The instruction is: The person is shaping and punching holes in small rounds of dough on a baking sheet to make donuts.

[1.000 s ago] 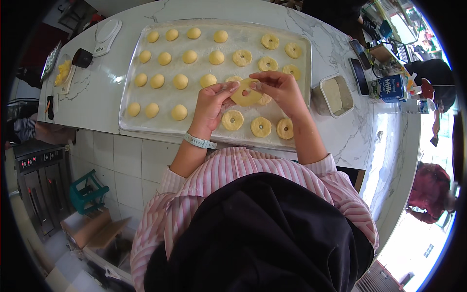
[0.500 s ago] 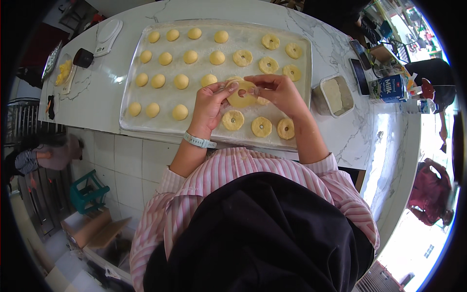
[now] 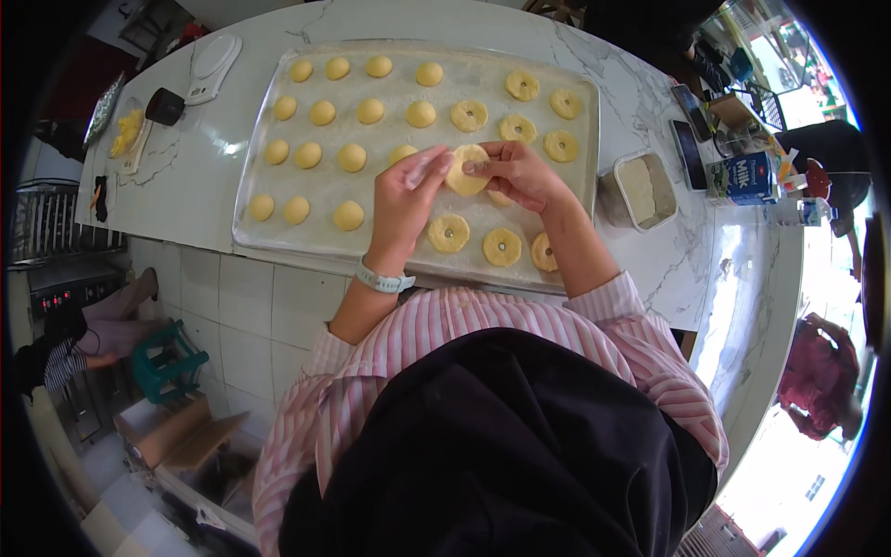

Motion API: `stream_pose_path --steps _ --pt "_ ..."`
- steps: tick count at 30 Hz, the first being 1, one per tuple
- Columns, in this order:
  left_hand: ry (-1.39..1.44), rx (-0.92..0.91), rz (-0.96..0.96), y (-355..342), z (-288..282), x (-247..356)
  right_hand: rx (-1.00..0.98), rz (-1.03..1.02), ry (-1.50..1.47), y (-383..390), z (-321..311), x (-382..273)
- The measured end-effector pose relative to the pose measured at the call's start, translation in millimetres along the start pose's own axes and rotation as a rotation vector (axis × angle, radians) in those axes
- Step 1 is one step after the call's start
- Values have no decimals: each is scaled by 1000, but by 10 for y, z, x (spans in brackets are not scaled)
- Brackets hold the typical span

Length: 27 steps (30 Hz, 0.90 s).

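Got a flat, pale yellow dough round point(image 3: 465, 183) here, kinda lopsided, broad side up, pinched between the right thumb point(image 3: 477, 168) and fingers point(image 3: 510, 149), real close to the left fingertips point(image 3: 445, 161).

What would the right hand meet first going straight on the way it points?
Right hand points leftward: first the dough piece in its own pinch, then probably the left hand; depth between them is unclear.

White lettering point(image 3: 750, 173) reads clearly on the blue drink carton point(image 3: 729, 190), right side of counter point(image 3: 650, 265); red lights on oven panel point(image 3: 58, 300), left, too small to read.
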<state>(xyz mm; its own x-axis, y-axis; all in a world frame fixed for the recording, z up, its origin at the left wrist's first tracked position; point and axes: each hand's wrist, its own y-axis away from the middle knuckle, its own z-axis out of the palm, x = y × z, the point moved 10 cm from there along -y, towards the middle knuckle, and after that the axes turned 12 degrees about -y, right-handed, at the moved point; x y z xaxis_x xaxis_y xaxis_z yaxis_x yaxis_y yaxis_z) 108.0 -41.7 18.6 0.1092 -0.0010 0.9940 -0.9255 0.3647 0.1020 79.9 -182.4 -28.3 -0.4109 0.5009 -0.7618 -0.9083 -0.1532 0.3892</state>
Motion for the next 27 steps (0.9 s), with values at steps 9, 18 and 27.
stream_pose_path --steps 9,18,27 --pt "-223 470 142 320 -1062 -185 281 -214 240 -1199 -1003 -950" --pt "-371 601 242 534 -1307 -386 538 -492 1189 -974 -849 -1679" --pt "-586 644 320 578 -1262 -435 817 80 1297 1603 -1822 -1599"
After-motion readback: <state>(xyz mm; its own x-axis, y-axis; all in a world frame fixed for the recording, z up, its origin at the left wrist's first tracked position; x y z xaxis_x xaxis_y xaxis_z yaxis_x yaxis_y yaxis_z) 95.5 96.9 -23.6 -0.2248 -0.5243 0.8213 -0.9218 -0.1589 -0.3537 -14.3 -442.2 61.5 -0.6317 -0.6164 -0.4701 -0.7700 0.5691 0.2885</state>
